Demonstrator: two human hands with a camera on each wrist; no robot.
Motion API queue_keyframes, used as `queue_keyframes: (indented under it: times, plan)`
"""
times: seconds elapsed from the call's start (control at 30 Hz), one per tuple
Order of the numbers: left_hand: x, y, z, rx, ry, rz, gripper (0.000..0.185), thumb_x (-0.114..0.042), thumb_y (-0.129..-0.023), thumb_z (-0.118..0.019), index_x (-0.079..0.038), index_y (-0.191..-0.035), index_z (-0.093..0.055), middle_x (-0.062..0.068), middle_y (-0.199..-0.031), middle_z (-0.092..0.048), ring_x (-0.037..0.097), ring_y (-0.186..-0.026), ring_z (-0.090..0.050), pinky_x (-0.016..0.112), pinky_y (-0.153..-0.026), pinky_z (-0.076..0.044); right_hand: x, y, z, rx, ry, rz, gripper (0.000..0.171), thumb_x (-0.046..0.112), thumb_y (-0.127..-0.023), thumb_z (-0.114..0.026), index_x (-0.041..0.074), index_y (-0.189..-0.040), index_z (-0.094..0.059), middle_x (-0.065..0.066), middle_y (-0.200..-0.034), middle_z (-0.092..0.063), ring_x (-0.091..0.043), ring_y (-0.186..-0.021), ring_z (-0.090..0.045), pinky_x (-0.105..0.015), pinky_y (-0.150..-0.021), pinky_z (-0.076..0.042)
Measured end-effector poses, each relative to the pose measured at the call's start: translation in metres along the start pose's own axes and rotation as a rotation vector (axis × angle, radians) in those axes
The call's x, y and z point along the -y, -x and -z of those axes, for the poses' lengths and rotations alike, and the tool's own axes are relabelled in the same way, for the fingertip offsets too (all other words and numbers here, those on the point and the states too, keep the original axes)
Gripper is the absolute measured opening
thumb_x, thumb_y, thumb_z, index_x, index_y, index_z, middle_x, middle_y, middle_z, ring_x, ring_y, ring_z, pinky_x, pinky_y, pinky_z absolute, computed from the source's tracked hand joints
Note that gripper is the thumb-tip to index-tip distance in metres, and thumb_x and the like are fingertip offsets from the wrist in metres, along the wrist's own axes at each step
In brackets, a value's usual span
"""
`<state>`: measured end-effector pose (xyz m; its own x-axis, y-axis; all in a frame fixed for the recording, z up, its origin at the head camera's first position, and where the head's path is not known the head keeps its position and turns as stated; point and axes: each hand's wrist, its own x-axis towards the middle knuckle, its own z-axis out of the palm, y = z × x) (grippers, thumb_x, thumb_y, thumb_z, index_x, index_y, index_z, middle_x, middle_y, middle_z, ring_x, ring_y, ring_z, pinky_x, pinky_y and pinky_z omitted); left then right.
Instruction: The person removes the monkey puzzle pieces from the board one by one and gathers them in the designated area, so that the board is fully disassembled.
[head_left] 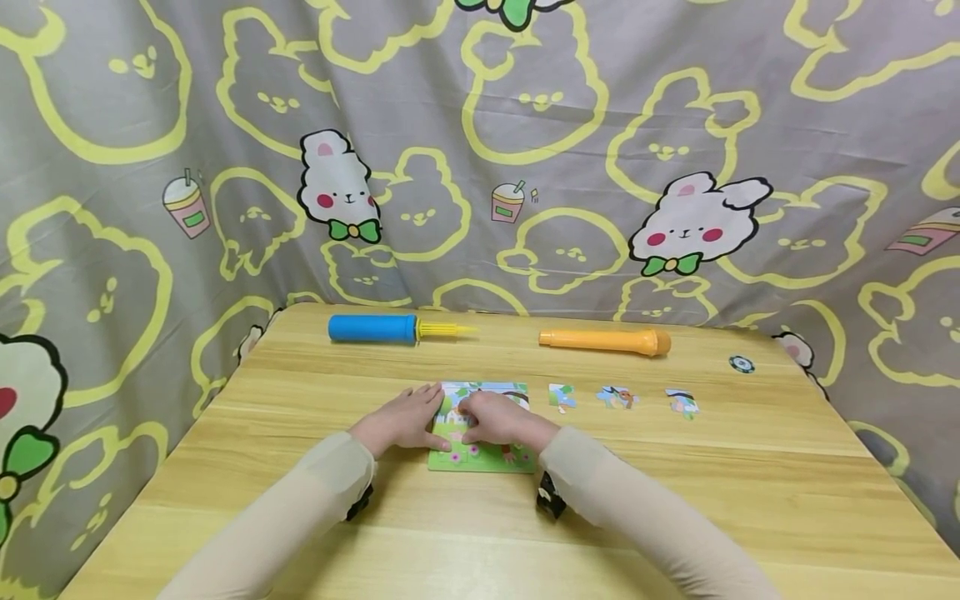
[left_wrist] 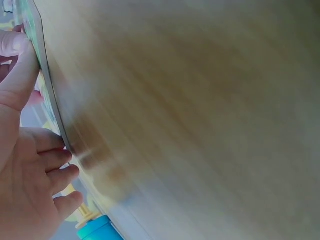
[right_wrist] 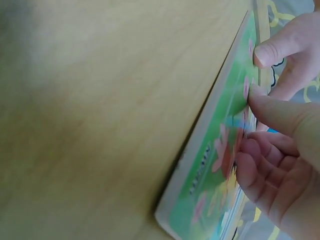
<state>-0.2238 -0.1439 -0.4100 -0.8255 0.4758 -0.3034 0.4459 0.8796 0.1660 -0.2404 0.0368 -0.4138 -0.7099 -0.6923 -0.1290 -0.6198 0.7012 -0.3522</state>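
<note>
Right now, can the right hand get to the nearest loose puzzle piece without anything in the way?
Probably yes. The right hand rests on the puzzle board, and the nearest loose piece lies just to its right on bare table, with nothing between them.

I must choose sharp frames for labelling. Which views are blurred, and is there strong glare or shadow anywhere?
Head view: sharp, evenly lit, soft shadows only, puzzle board and loose pieces clear. Left wrist view: table smeared by motion blur, left hand fairly clear. Right wrist view: soft close-up focus, table darker at upper left; no strong glare.
</note>
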Motion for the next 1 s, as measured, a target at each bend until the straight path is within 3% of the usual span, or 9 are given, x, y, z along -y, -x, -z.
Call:
queue_keyframes:
  times: [0.2, 0.3, 0.5, 0.63, 0.8, 1.0]
  plan:
    - [0.0, 0.0, 0.0, 0.007, -0.01, 0.007, 0.094, -0.056, -0.082, -0.057, 0.005, -0.143, -0.022, 0.017, -0.15, -0.015, 0.031, -0.136, -0.014, 0.046, -0.109, -0.015, -0.004, 0.0, 0.0, -0.023, -0.117, -0.038, 0.044, 0.023, -0.079, -0.074, 0.004, -0.115, -0.059, 0.006, -0.073, -0.052, -0.008, -0.063, -0.048, -0.023, -0.058, -0.043]
    - [0.0, 0.0, 0.001, 0.005, -0.009, 0.011, 0.094, -0.056, -0.081, -0.058, 0.005, -0.143, -0.022, 0.018, -0.15, -0.015, 0.031, -0.136, -0.014, 0.046, -0.109, -0.014, -0.008, 0.001, -0.001, -0.038, -0.214, -0.042, 0.033, 0.017, -0.083, -0.07, 0.006, -0.111, -0.058, 0.003, -0.07, -0.053, -0.009, -0.057, -0.049, -0.023, -0.054, -0.043]
    - [0.0, 0.0, 0.001, 0.002, -0.005, 0.014, 0.094, -0.056, -0.081, -0.059, 0.004, -0.143, -0.022, 0.017, -0.15, -0.014, 0.032, -0.136, -0.014, 0.046, -0.109, -0.013, -0.017, 0.003, -0.003, -0.09, -0.537, -0.067, 0.009, 0.008, -0.092, -0.057, 0.009, -0.1, -0.059, -0.006, -0.072, -0.055, -0.015, -0.047, -0.048, -0.025, -0.041, -0.04]
    - [0.001, -0.001, 0.0, -0.004, 0.013, 0.008, 0.094, -0.055, -0.081, -0.059, 0.006, -0.143, -0.022, 0.018, -0.15, -0.014, 0.032, -0.136, -0.014, 0.046, -0.109, -0.013, -0.021, 0.005, -0.003, -0.129, -0.699, -0.093, 0.004, 0.009, -0.092, -0.056, 0.006, -0.092, -0.059, -0.007, -0.078, -0.055, -0.017, -0.055, -0.053, -0.027, -0.046, -0.047]
    - [0.001, -0.001, -0.001, -0.001, 0.002, 0.01, 0.094, -0.056, -0.081, -0.058, 0.005, -0.143, -0.022, 0.018, -0.15, -0.015, 0.032, -0.136, -0.014, 0.046, -0.109, -0.014, -0.021, 0.01, 0.004, -0.149, -0.812, -0.102, 0.006, 0.008, -0.091, -0.058, 0.002, -0.092, -0.06, -0.007, -0.081, -0.055, -0.019, -0.064, -0.056, -0.033, -0.057, -0.053]
    - [-0.001, 0.002, 0.0, 0.005, 0.004, 0.007, 0.093, -0.055, -0.082, -0.058, 0.005, -0.143, -0.023, 0.018, -0.15, -0.015, 0.032, -0.136, -0.014, 0.046, -0.109, -0.014, -0.027, 0.032, 0.022, -0.183, -0.856, -0.106, 0.01, 0.01, -0.091, -0.059, 0.002, -0.095, -0.061, -0.008, -0.083, -0.056, -0.026, -0.07, -0.059, -0.043, -0.066, -0.053]
